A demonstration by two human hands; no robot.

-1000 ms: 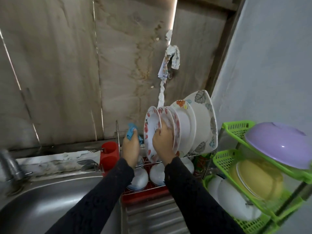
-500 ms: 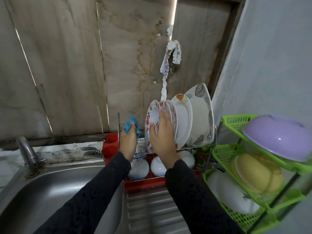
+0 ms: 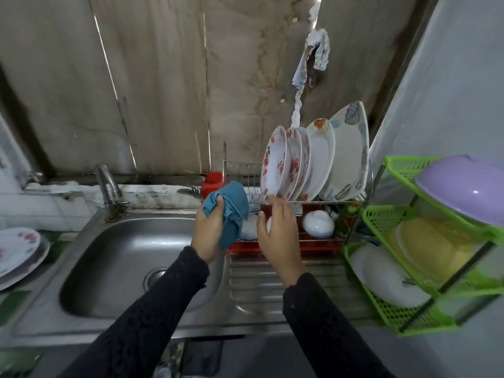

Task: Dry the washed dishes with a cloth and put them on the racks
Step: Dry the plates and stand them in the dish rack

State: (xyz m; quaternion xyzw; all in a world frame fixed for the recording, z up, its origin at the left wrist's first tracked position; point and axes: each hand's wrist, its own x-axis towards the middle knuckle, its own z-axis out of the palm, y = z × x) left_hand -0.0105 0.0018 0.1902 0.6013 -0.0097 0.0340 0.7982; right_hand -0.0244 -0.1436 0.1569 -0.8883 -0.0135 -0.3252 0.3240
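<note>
Several white plates stand upright in the upper tier of a wire dish rack [image 3: 240, 167]; the leftmost is a red-flowered plate [image 3: 274, 162]. My right hand [image 3: 281, 230] hangs just below that plate, fingers relaxed, holding nothing. My left hand [image 3: 208, 227] grips a bunched blue cloth [image 3: 231, 205] in front of the rack's left end. More flowered plates [image 3: 16, 251] are stacked at the far left beside the sink.
A steel sink [image 3: 117, 263] with a tap [image 3: 107, 184] lies at the left, its ribbed drainboard [image 3: 272, 285] in front of the rack. White bowls [image 3: 317, 223] sit on the rack's red lower tray. A green plastic rack [image 3: 381, 214] at right holds a purple lid, yellow and white dishes.
My right hand has let go of the flowered plate in the rack and dropped below it. My left hand with the cloth has come down. The camera has tilted toward the sink.
</note>
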